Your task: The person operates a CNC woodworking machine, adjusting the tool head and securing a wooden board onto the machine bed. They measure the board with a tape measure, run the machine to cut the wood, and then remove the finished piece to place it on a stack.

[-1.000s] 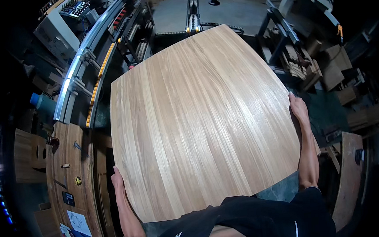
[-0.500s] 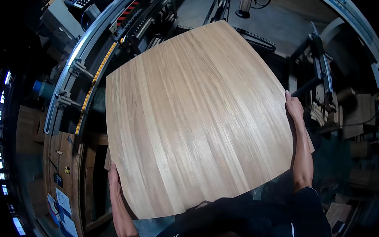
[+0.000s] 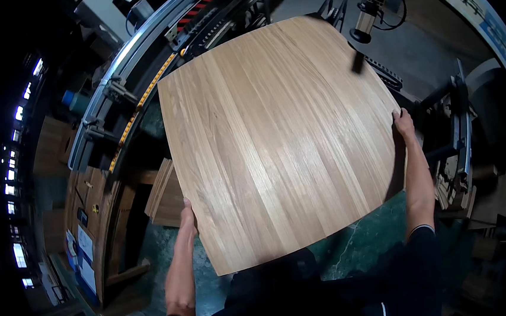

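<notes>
A large pale wooden panel (image 3: 281, 144), made of many joined strips, fills the middle of the view. My left hand (image 3: 188, 215) grips its left edge near the close corner, with the fingers hidden beneath. On the opposite edge my right hand (image 3: 403, 123) holds the panel farther up, its thumb side showing at the rim and the other fingers mostly out of sight below. The panel is held in front of my body, its far edge reaching the machine. Part of another wooden panel (image 3: 167, 194) shows under the left edge.
A metal rail (image 3: 121, 67) with clamps and a yellow measuring strip (image 3: 142, 110) curves along the left. A wooden bench (image 3: 80, 192) with papers stands at the left. A cylindrical machine head (image 3: 364, 24) hangs beyond the panel's far right. Wood offcuts (image 3: 455, 192) lie at the right.
The panel has shifted right in view and turned slightly clockwise, both hands moving with it. More of the other panel at the left and of the green floor now shows.
</notes>
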`<state>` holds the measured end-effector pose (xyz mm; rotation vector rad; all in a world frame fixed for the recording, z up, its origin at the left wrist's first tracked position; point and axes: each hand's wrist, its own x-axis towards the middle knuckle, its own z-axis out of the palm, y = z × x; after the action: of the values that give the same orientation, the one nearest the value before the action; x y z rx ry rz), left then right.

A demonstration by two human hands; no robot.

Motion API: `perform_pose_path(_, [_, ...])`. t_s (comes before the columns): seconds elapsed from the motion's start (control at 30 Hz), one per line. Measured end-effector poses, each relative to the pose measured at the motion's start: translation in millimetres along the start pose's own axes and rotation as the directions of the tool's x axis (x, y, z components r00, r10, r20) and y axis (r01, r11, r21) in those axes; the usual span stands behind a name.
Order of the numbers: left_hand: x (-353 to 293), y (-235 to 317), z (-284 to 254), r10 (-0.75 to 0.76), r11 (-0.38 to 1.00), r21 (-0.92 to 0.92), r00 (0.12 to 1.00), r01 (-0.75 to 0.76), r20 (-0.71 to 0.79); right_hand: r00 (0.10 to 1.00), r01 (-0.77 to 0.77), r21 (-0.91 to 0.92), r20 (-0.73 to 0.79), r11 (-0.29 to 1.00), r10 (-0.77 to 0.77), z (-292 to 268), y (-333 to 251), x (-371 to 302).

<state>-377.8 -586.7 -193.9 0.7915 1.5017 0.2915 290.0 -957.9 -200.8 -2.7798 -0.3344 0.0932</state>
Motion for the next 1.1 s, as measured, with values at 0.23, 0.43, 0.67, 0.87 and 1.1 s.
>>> perform_pose_path(0.23, [14.6, 11.0, 53.7, 0.027, 0.995, -0.093, 0.998, -0.022, 0.055, 0.901, -0.094, 0.165, -0.405, 0.982, 0.155, 3.9, -40.6, -191.1])
perform_pose_path(0.43, [-3.6, 15.7, 141.1, -0.002, 0.977, -0.211, 0.981, 0.044, 0.196, 0.976, -0.182, 0.586, 0.010, 0.790, 0.217, 64.5, -53.2, -357.9])
perform_pose_path(0.67, [-7.2, -23.2, 201.6, 0.030, 0.978, -0.208, 0.969, 0.022, 0.247, 0.667, -0.736, 0.671, 0.699, 0.086, 0.257, 65.4, -136.4, -419.9])
perform_pose_path(0.87, [-22.7, -48.0, 210.8, 0.051, 0.967, -0.236, 0.834, 0.096, 0.550, 0.822, -0.517, 0.848, 0.455, 0.115, 0.344, 78.1, -80.0, -375.8])
perform_pose_path(1.1, [29.6, 15.5, 192.8, 0.146, 0.890, -0.452, 0.904, 0.056, 0.401, 0.797, -0.547, 0.833, 0.488, 0.085, 0.356, 48.8, -28.4, -312.1])
